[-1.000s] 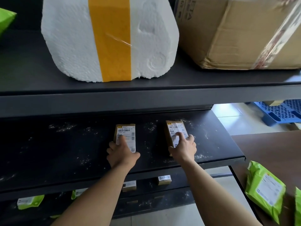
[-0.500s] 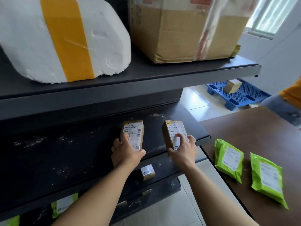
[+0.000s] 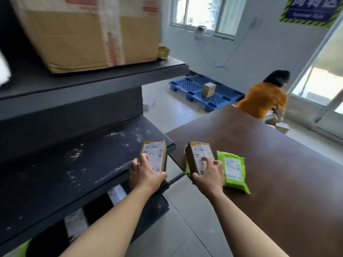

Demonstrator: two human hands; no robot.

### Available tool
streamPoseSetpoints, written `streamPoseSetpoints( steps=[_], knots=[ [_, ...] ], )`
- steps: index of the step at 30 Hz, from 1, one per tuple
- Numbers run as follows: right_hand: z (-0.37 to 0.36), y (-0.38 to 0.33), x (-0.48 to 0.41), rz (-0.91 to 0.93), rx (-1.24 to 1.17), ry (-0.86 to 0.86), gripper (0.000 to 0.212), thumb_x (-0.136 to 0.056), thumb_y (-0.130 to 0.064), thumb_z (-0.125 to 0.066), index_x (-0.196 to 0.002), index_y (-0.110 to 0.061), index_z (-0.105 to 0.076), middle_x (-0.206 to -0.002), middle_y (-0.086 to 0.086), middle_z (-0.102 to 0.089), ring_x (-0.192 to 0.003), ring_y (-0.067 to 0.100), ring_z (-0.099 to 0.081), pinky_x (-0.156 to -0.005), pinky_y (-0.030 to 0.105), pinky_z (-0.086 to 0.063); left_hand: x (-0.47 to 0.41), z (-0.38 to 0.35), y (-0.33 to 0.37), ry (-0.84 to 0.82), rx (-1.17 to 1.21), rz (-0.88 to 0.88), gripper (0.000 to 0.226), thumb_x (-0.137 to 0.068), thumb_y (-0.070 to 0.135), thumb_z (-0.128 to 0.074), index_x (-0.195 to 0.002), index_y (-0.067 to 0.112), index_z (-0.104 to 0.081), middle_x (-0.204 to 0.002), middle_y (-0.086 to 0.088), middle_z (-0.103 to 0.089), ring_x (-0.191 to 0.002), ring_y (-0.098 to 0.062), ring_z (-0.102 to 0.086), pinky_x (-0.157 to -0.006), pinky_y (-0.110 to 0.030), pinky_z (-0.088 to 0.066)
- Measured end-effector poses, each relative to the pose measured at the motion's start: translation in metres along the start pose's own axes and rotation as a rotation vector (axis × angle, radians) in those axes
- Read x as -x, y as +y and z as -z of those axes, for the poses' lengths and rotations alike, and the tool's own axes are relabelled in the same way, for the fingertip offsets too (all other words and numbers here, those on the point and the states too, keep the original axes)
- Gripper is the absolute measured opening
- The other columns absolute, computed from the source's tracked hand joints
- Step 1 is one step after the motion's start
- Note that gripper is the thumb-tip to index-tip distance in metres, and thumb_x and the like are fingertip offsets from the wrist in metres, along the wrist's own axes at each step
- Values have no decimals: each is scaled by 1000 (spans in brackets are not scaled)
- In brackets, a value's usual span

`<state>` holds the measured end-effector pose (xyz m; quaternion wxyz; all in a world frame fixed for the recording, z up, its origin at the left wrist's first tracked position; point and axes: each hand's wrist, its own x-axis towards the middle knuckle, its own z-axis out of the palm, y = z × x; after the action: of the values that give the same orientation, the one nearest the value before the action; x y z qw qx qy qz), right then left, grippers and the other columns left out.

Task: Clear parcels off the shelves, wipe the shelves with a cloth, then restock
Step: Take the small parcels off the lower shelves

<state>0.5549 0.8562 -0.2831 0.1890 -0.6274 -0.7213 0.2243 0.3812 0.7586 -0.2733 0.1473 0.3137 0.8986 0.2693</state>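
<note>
Clearing stage, in progress. My left hand (image 3: pixel 146 175) grips a small brown cardboard parcel (image 3: pixel 155 151) over the front corner of the dusty black metal shelf (image 3: pixel 74 164). My right hand (image 3: pixel 208 176) grips a second parcel (image 3: pixel 194 156) at the brown wooden table (image 3: pixel 278 164), just beside a green plastic mailer (image 3: pixel 234 168). A large taped cardboard carton (image 3: pixel 83 38) sits on the upper level. Lower levels appear stocked, though blurred. Wiping and restocking are outstanding.

Bright daylight from window (image 3: pixel 202 13) (motion-blurred edges)
</note>
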Motion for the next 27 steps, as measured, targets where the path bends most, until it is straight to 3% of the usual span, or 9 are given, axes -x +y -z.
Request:
streamPoseSetpoints(
  steps=[13, 27],
  knots=[
    [115, 197, -40, -255, 25, 85, 63, -73, -36, -70, -130, -34, -45, -128, 4, -29, -120, 28, -40, -108, 38, -29, 77, -152, 171, -261, -20, -178, 75, -60, 51, -72, -118, 26, -32, -125, -9, -43, -117, -31, -43, -97, -38, -38],
    [156, 342, -42, -479, 116, 88, 64, -75, -39, -68, -133, -33, -42, -128, 3, -28, -120, 28, -39, -109, 40, -30, 139, -283, 264, -450, -165, -310, 79, -61, 51, -73, -122, 25, -30, -125, -8, -39, -116, -31, -43, -95, -41, -41]
  ],
)
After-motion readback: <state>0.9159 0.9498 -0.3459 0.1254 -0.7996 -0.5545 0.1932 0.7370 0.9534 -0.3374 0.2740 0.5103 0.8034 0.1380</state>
